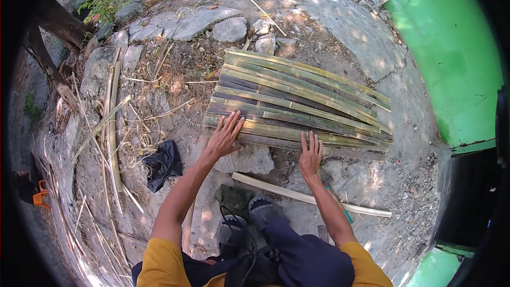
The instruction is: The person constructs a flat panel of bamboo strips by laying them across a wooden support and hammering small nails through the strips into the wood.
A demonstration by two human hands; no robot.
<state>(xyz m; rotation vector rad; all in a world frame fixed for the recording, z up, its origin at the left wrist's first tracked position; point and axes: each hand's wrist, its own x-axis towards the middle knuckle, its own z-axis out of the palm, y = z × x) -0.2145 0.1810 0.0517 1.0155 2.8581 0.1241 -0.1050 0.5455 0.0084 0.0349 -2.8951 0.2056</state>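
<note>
Ground [340,16] is the biggest worry here: rough cracked concrete and packed dirt, with loose stones [229,29] at the far edge, so nothing lies properly flat. Next to that comes the green wall [451,48] curving round on the right, close enough that anything long swung that way could clip it.

Then the main thing, the mat of split bamboo slats [297,106], lying on the ground right in front of the person, slats side by side and fanning a bit toward the right end. Both hands are open and pressed flat on its near edge, fingers spread, gripping nothing. The left hand [224,137] sits on the near left corner, the right hand [311,154] further along the same edge. I'd say the risks are:

- slats look loose against each other, so a push from either palm could slide 1 out of line or open a gap
- split bamboo edges are sharp, and bare palms dragging along the grain is asking for splinters or a cut
- the flat stone [249,159] under the near edge could let that side rock

Smaller stuff: 1 loose pale strip [308,195] lies between the mat and the sandalled feet [249,218], easy to step on and roll. Thin bamboo offcuts [109,127] and shavings litter the left side, and a black bag [163,163] lies crumpled among them, well apart from the hands.
</note>
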